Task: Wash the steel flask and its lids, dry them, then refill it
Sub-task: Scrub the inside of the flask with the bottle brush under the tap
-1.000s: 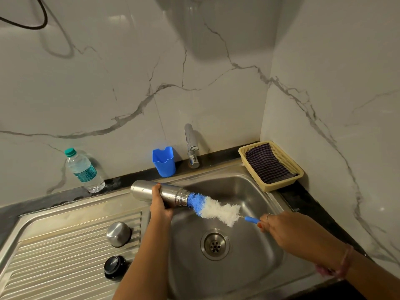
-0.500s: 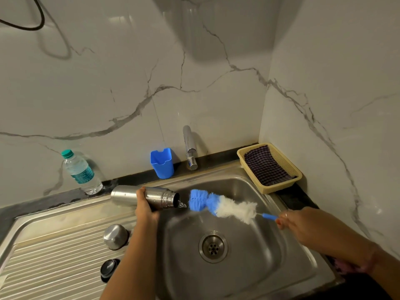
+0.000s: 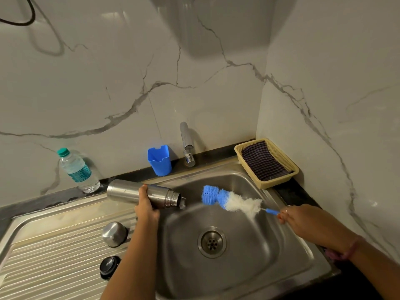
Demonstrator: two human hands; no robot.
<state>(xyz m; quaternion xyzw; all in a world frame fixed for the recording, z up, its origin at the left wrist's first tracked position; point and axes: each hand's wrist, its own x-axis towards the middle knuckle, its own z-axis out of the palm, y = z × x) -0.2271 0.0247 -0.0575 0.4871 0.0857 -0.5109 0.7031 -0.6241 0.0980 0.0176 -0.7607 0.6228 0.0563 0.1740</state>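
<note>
Over the sink [image 3: 255,180], steel flask [image 3: 129,192] sideways in left-hand grip [image 3: 147,210]

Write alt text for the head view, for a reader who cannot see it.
Over a steel sink, the left hand holds a steel flask sideways, its open mouth dripping, while the right hand holds a blue-and-white brush just clear of it. Two lids sit on the drainboard; a water bottle, blue cup, tap and basket with a cloth line the back.
</note>
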